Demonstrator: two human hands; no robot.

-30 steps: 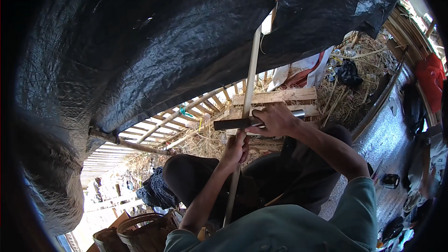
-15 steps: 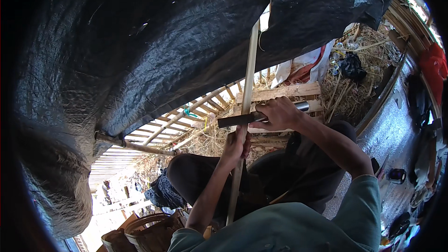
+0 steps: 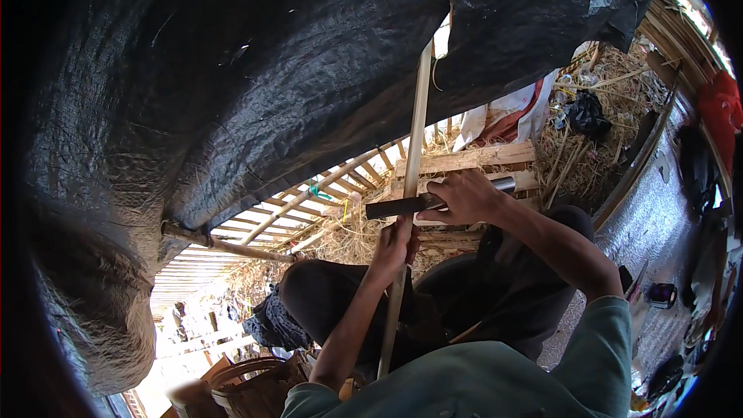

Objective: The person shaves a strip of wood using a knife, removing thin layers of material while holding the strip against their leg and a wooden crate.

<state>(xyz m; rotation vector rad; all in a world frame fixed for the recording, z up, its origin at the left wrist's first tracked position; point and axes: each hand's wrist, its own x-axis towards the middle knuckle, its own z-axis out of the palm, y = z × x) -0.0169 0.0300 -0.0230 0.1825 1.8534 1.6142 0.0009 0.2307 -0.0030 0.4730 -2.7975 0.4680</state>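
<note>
A long pale bamboo strip (image 3: 419, 108) runs upright through the middle, from the black sheet down to my lap. Its lower part is gripped by my left hand (image 3: 392, 249), fingers wrapped round it just below the blade. My right hand (image 3: 464, 198) is closed on a knife (image 3: 392, 207) with a broad dark blade and a shiny, tube-like metal handle. The blade lies crosswise against the strip, just above my left hand. I cannot tell whether its edge has cut into the strip.
A large black plastic sheet (image 3: 309, 85) hangs ahead and to the left. Wooden slats (image 3: 487, 158) lie in front of my knees, with straw (image 3: 569, 159) around them. Woven baskets (image 3: 259, 387) stand at lower left. A black bag (image 3: 588, 114) lies at right, near a silvery surface (image 3: 650, 209).
The whole view has shifted slightly, so everything sits a little right and lower. Both hands keep their grips, and the knife stays at nearly the same place on the bamboo strip.
</note>
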